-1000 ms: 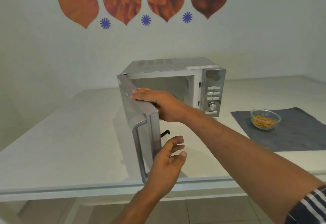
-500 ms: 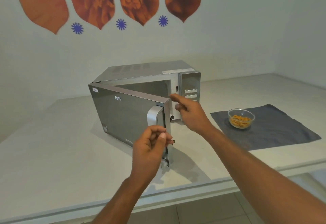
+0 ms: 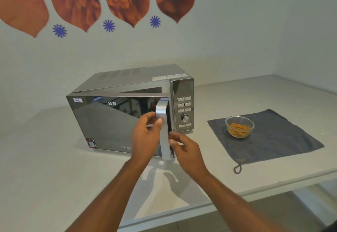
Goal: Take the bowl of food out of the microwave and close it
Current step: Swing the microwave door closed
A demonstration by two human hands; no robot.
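A silver microwave (image 3: 138, 78) stands on the white counter, its dark mirrored door (image 3: 109, 122) swung almost closed with a narrow gap left at the handle side. My left hand (image 3: 145, 136) holds the door's silver handle (image 3: 163, 122), thumb on its front. My right hand (image 3: 184, 149) hovers just right of the door's lower edge, fingers loosely curled and holding nothing. The glass bowl of orange food (image 3: 239, 126) sits outside the microwave on a grey cloth (image 3: 277, 140), to the right.
The white counter (image 3: 45, 168) runs along the wall, with its front edge near me. The microwave's control panel with buttons and a dial (image 3: 184, 112) faces front. The cloth's loop hangs near the counter edge.
The door has swung from wide open to nearly closed. My left hand took hold of the handle. My right hand left the door's top edge and dropped to its lower right.
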